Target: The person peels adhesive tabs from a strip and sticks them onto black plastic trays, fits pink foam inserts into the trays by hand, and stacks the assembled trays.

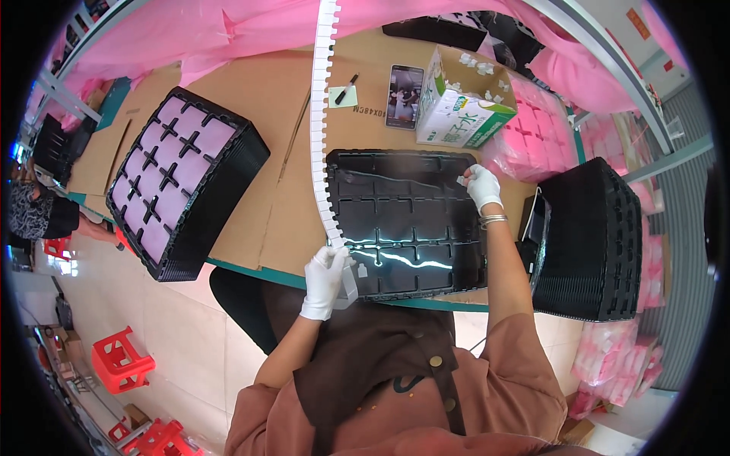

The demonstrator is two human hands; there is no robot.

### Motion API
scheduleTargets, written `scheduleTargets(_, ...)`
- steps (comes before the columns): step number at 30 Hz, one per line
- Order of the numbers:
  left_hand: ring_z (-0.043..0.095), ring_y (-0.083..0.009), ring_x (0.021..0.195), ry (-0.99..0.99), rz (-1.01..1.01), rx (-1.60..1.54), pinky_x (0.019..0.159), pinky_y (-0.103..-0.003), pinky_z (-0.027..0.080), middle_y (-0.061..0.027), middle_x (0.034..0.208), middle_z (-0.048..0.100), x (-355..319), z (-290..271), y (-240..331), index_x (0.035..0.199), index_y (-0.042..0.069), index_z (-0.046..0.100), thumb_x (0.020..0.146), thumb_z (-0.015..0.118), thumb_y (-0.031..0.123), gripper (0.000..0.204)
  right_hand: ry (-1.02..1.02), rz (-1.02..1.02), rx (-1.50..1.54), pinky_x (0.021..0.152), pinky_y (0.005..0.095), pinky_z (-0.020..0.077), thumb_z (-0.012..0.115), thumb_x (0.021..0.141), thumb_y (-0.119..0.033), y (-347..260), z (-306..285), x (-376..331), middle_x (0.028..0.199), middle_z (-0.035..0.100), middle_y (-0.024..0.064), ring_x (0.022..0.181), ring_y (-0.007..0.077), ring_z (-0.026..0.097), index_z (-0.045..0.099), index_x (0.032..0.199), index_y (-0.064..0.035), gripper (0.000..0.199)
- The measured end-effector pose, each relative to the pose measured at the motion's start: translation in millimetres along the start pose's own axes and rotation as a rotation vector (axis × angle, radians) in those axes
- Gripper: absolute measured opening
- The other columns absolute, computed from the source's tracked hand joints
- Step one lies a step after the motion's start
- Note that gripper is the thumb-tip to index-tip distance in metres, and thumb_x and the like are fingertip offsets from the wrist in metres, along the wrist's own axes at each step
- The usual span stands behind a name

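Observation:
A black plastic tray (413, 237) with raised cross-shaped ridges lies in front of me, its surface shiny as if covered by clear film. My left hand (322, 283), in a white glove, pinches a long white notched strip (318, 137) at the tray's near left corner. The strip runs up along the tray's left side and past the far edge of the table. A small white tab (362, 270) lies on the tray beside that hand. My right hand (484, 188), also gloved, is closed at the tray's far right corner, with a small white piece (461, 181) between its fingertips.
Stacked black trays with lilac pieces (174, 153) stand at left; another black stack (597, 239) is at right. An open carton (465, 106) with white scraps, a phone (404, 96) and a pen (347, 89) lie beyond. Pink packs (532, 125) sit behind the carton.

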State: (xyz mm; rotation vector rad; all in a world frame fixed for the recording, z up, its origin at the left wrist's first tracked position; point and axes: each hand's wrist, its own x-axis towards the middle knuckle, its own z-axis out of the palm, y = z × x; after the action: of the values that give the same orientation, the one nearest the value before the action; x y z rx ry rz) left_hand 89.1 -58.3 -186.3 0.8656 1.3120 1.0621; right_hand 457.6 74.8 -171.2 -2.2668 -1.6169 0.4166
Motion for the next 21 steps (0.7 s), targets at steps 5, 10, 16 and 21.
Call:
scheduleTargets(5, 0.065, -0.0131, 0.074, -0.02, 0.025, -0.001, 0.07, -0.027, 0.054, -0.0053, 0.082, 0.063, 3, -1, -5, 0.086, -0.001, 0.058, 0.091, 0.062, 0.01, 0.012, 0.126, 0.013, -0.094, 0.073, 0.0408, 0.0501, 0.069, 0.074, -0.01, -3, 8, 0, 0.079, 0.067, 0.0128, 0.077, 0.0309, 0.064, 0.065, 0.08, -0.0087, 0.007)
scheduleTargets(10, 0.067, -0.0126, 0.075, -0.01, 0.04, -0.018, 0.068, -0.025, 0.052, -0.006, 0.081, 0.068, 4, -2, -10, 0.088, -0.003, 0.062, 0.09, 0.062, 0.013, 0.016, 0.34, -0.183, -0.106, 0.072, 0.0419, 0.0487, 0.064, 0.07, -0.003, 5, 19, -6, 0.078, 0.065, 0.0108, 0.081, 0.0295, 0.062, 0.063, 0.073, -0.0076, 0.005)
scheduleTargets(16, 0.068, -0.0126, 0.075, -0.005, 0.026, -0.008, 0.068, -0.025, 0.052, -0.0066, 0.081, 0.067, 2, -4, -3, 0.088, -0.003, 0.061, 0.091, 0.062, 0.012, 0.015, 0.291, -0.261, 0.056, 0.068, 0.0398, 0.0489, 0.059, 0.071, 0.002, -19, 13, -59, 0.073, 0.064, 0.0105, 0.073, 0.0292, 0.062, 0.062, 0.07, -0.0084, 0.011)
scheduleTargets(21, 0.067, -0.0134, 0.075, -0.051, -0.065, -0.2, 0.064, -0.025, 0.051, -0.0049, 0.084, 0.065, 2, -6, 4, 0.092, 0.0, 0.059, 0.094, 0.057, 0.017, 0.017, -0.128, -0.738, -0.012, 0.068, 0.0412, 0.0456, 0.063, 0.073, -0.007, -118, 27, -159, 0.071, 0.062, 0.009, 0.072, 0.0282, 0.061, 0.062, 0.071, -0.0108, 0.004)
